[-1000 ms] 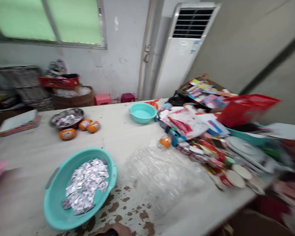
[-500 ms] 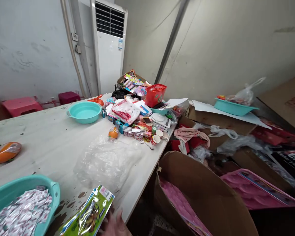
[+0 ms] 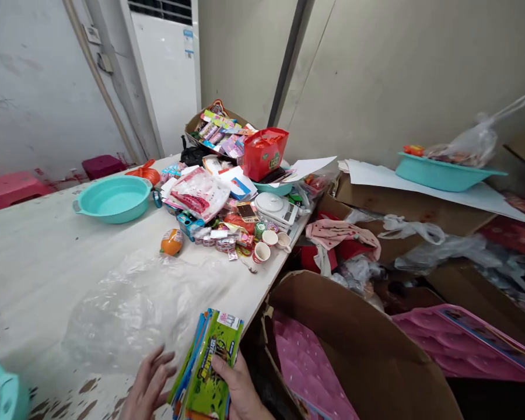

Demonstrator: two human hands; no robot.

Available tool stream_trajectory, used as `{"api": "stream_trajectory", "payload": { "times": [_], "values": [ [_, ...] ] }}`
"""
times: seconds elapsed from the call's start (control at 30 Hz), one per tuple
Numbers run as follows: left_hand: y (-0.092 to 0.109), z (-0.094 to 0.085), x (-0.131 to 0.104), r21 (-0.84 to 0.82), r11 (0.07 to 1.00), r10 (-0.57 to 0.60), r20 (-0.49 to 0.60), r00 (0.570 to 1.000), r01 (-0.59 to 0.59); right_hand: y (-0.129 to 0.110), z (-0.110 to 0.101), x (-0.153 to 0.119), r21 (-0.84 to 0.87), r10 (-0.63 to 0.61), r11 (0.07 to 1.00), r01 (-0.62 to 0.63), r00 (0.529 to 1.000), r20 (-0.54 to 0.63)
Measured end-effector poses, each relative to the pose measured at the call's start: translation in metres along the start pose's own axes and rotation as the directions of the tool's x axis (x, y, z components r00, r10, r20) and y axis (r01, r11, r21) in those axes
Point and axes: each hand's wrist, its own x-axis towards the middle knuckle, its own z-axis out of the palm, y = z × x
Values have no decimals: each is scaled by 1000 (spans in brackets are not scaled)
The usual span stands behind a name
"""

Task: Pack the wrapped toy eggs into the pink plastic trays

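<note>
A stack of flat, glossy packets [image 3: 212, 367], green on top with blue and orange edges below, is gripped in my right hand [image 3: 240, 385]. My right thumb presses on the top packet. Just left of the stack is my left hand [image 3: 151, 382], fingers apart, with nothing visible in it. Whether its fingertips touch the packets' edge I cannot tell. Beyond my hands, a crumpled clear plastic bag [image 3: 126, 315] lies on the white table [image 3: 39, 251].
An open cardboard box [image 3: 354, 326] with pink sheets stands right of the table edge. Further back are a teal basin [image 3: 114, 201], an orange toy [image 3: 172, 241], paper cups [image 3: 261, 252] and a red bag [image 3: 265, 154]. Another teal basin [image 3: 15, 391] sits at lower left.
The view has turned right. The packets have moved right and now show as a fanned stack under my right thumb. My left hand has come into view beside them.
</note>
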Motion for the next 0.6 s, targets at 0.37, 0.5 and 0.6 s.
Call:
{"api": "stream_trajectory", "payload": {
  "times": [0.37,0.5,0.6],
  "values": [
    [80,160,88,627,622,384,278,881,-469,-111,-59,41,40,177,984,-173,952,-249],
    [102,151,156,919,63,501,309,809,-390,-150,-91,52,49,202,979,-197,916,-346],
    [90,115,189,966,-126,277,253,927,-226,-177,-116,54,61,201,979,-193,884,-421]
  ]
}}
